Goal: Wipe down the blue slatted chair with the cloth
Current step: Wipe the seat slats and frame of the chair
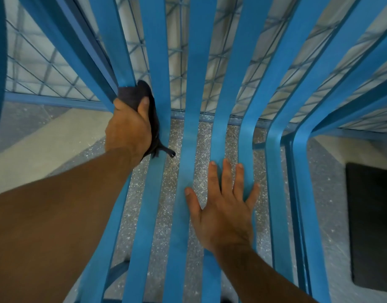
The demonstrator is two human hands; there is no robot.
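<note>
Pressing my right hand point(223, 206) flat on the seat of the blue slatted chair point(194, 62), I have its fingers straight and spread across the slats, holding nothing. A dark mat point(371, 226) lies on the speckled floor point(332, 193) just right of the chair. Farther up, my left hand point(129, 125) is clenched round the dark cloth point(142, 92), bunching it against a left-side slat where the seat curves up into the back; a tail of cloth sticks out below my palm. Beyond the back slats stands a blue wire mesh panel point(46, 68).
</note>
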